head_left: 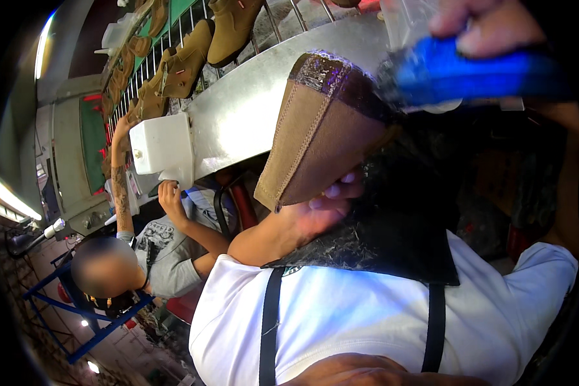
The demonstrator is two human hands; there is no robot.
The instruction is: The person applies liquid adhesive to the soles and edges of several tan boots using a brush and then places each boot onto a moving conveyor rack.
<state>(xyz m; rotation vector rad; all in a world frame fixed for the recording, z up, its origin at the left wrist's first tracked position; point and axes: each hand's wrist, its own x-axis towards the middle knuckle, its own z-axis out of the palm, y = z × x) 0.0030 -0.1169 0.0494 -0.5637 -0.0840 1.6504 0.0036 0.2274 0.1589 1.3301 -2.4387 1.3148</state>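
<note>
The tan boot (325, 128) is tilted sole-up at centre, its sole edge shiny with dark glue. The left hand (325, 206) grips it from below, fingers curled round its lower edge. The right hand (489, 26) closes on a blue brush (469, 71), whose bristle end touches the sole. Behind runs a metal surface (238, 109); more boots (186, 61) ride a rack. A co-worker (154, 251) sits left.

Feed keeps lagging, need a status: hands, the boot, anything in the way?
Left hand grips tan boot from below. Right hand holds blue brush at its glossy sole end. Co-worker off left, apart.
</note>
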